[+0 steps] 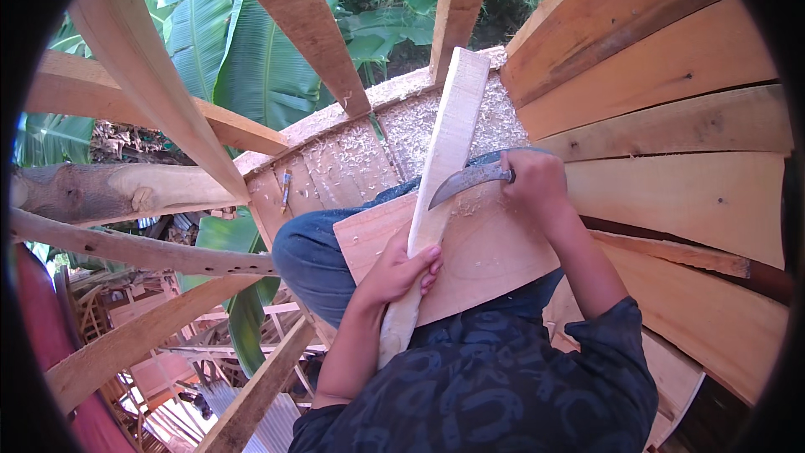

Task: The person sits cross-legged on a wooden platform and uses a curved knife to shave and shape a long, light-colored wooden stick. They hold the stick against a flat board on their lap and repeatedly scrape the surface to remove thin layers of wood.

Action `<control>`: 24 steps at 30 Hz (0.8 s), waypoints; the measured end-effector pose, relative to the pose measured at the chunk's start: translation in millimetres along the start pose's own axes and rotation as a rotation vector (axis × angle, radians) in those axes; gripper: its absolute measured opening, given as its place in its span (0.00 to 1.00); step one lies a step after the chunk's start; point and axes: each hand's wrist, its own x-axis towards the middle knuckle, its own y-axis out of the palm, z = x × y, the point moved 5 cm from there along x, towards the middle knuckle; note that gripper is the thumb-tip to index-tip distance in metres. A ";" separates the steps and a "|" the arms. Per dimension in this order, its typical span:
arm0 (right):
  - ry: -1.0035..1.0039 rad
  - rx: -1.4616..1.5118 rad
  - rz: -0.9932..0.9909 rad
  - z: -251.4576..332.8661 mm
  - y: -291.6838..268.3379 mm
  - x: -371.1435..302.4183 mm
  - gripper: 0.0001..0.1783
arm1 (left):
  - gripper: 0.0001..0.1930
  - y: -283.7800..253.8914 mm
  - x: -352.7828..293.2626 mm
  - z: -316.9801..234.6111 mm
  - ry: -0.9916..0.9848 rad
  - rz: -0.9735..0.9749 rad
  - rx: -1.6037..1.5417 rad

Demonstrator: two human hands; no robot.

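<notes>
While left hand point(394, 275) clasps wood point(454, 122), right hand point(537, 179) (seemingly fisted) grips a knife point(466, 180).

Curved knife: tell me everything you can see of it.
The curved knife has a hooked blade of grey, mottled, metal-looking material. The right hand grips it, hiding most of the handle. The blade reaches leftward, its pointed tip bending down over the pale wooden strip; whether its edge touches the wood I can't tell.
</notes>
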 end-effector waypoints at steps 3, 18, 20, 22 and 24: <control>0.101 -0.055 0.003 -7.5 -0.9 3.9 0.04 | 0.14 1.6 -0.4 0.8 0.000 -0.015 0.017; -0.055 0.035 0.063 22.4 6.9 -10.0 0.11 | 0.13 -2.1 -4.5 5.5 -0.007 -0.040 0.017; -0.029 0.022 0.081 14.6 12.9 -7.0 0.11 | 0.14 0.3 -5.8 5.3 -0.017 -0.078 0.035; 0.035 0.007 0.032 7.3 10.4 -0.2 0.12 | 0.15 -2.1 -6.6 6.3 0.000 -0.078 0.044; 0.102 -0.030 -0.019 -3.1 5.1 5.9 0.12 | 0.16 -0.1 -6.2 5.6 0.011 -0.086 0.082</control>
